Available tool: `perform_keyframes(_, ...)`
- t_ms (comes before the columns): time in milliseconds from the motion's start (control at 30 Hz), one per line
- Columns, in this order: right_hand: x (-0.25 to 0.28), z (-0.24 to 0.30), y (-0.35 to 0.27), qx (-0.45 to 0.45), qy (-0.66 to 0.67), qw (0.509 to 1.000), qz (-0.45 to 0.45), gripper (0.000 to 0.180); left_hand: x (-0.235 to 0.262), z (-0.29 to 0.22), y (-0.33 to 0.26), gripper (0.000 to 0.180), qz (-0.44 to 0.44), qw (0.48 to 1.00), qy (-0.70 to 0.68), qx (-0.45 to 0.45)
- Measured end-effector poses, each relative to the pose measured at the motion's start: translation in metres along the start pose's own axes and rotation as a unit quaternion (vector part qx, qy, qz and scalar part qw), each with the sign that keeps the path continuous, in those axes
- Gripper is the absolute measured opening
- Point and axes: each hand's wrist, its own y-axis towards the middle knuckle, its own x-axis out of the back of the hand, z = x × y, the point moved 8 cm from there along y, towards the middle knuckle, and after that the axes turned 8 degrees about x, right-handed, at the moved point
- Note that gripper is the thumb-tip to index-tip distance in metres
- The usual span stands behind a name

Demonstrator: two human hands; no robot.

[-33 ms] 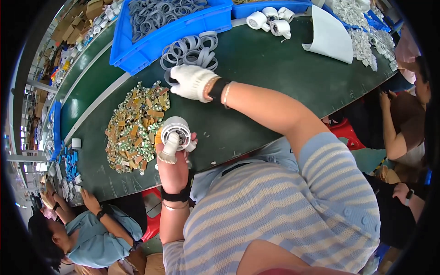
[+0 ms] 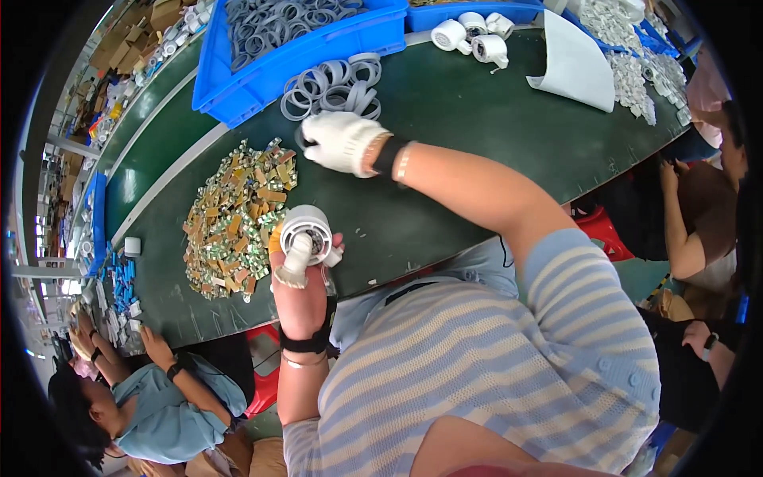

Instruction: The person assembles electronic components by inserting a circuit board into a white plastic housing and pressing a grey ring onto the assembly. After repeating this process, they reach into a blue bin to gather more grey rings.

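Note:
My left hand (image 2: 299,274) grips a white round plastic housing (image 2: 306,215) with its open, ribbed end up. A white fabric cover on the thumb lies across that end, and a small white stub of the housing sticks out by the fingertips. In a white knitted glove, my right hand (image 2: 340,143) is closed on a grey ring (image 2: 302,138), mostly hidden by the fingers. Just beyond it lies a loose pile of grey rings (image 2: 334,86). To the left of both hands is a heap of small green and brown circuit boards (image 2: 238,222).
A blue crate (image 2: 302,48) of grey rings stands at the back left. Several white housings (image 2: 477,40), a curled white sheet (image 2: 574,67) and white small parts (image 2: 632,91) lie toward the back right. Co-workers sit at left (image 2: 171,413) and right (image 2: 703,207).
My right hand has moved slightly right and toward me, away from the ring pile, with the grey ring in it. My left hand and the housing have hardly moved.

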Motion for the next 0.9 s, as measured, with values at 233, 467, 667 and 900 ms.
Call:
perform_keyframes(233, 0.062, 0.027, -0.099, 0.172, -0.175, 0.966, -0.087, 0.01, 0.012, -0.02, -0.025, 0.072, -0.023, 0.989, 0.147, -0.029)
perform_keyframes(467, 0.099, 0.089, -0.152, 0.173, -0.139, 0.971, -0.085, 0.019, -0.009, -0.017, -0.002, 0.061, -0.019, 0.981, 0.189, -0.047)
perform_keyframes(667, 0.101, 0.089, -0.163, 0.028, 0.389, 0.92, -0.047, 0.011, -0.025, 0.027, 0.012, 0.072, 0.125, 0.986, -0.094, 0.06)
perform_keyframes(900, 0.092, 0.079, -0.162, -0.109, 0.466, 0.878, -0.02, 0.02, -0.056, 0.033, 0.002, 0.114, 0.136, 0.986, 0.027, 0.09)
